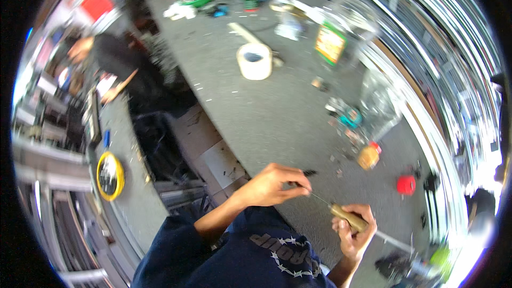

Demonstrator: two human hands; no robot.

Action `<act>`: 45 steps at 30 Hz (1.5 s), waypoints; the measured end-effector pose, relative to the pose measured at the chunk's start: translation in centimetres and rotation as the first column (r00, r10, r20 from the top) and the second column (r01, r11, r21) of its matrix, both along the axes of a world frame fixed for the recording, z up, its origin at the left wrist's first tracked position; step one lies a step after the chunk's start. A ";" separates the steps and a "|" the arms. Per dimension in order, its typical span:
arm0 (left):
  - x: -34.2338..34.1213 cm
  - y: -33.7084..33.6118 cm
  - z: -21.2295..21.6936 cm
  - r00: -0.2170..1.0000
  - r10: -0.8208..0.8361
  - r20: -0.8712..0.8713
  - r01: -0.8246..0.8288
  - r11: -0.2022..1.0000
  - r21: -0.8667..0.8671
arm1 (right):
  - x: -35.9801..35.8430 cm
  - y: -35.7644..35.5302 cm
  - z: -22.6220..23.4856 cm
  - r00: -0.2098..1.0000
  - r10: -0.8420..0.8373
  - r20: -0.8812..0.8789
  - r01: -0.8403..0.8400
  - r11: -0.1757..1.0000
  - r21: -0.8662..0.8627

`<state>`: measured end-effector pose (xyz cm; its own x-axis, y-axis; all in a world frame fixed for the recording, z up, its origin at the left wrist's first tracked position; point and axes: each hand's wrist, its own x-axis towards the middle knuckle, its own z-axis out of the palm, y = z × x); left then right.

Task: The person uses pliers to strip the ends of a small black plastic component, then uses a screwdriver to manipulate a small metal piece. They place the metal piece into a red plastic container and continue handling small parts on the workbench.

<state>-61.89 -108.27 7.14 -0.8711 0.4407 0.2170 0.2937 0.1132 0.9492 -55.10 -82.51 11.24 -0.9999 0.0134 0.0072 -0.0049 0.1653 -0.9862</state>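
In the head view, the cylinder point(349, 217) sits at lower right of centre: tan, slim, slightly shiny, tilted down to the right, with a thin, pale wire point(321, 199) running from its upper-left end. The right hand point(361, 234) holds it, fingers wrapped around. The left hand point(274, 185), at lower centre, pinches the wire's other end. A white tape roll point(255, 70) stands at upper centre on the grey bench point(250, 112).
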 end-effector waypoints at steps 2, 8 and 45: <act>0.5 -0.4 -0.6 1.000 -0.006 0.016 0.005 0.999 0.032 | -0.4 -0.2 -1.0 0.998 0.033 -0.051 -0.035 0.999 -0.039; 2.3 -0.3 -2.5 0.996 0.022 0.081 -0.028 0.996 0.080 | -1.7 -0.3 -2.9 0.993 0.049 -0.109 -0.048 0.999 0.014; 2.0 1.6 -2.3 0.871 0.047 0.489 -0.357 0.742 0.566 | -1.2 -2.9 -3.4 0.984 0.149 0.097 -0.127 0.971 -0.202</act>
